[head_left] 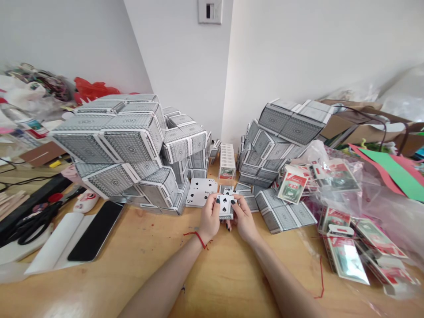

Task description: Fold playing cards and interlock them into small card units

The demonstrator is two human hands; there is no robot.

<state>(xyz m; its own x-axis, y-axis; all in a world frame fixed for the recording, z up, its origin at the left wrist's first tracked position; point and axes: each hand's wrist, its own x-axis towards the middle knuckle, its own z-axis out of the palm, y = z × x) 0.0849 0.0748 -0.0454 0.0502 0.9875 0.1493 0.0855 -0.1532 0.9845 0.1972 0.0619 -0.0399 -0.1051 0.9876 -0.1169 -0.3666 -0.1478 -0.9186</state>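
Between my two hands is a playing card with black spades facing up; beneath it the grey patterned edge of another card or folded piece shows. My left hand pinches its left side, thumb on top. On the right side, my right hand grips it the same way, with a dark-nailed fingertip showing below. Just left of my left hand, large playing cards lie face up on the table. Behind my hands stands a clear case with rows of white pieces. Another spade card partly shows behind the held one.
Stacked boxes made of grey-backed cards rise at left and right. A low card block lies near my right hand. Card packs and plastic wrap cover the right side. A phone and scissors lie at left.
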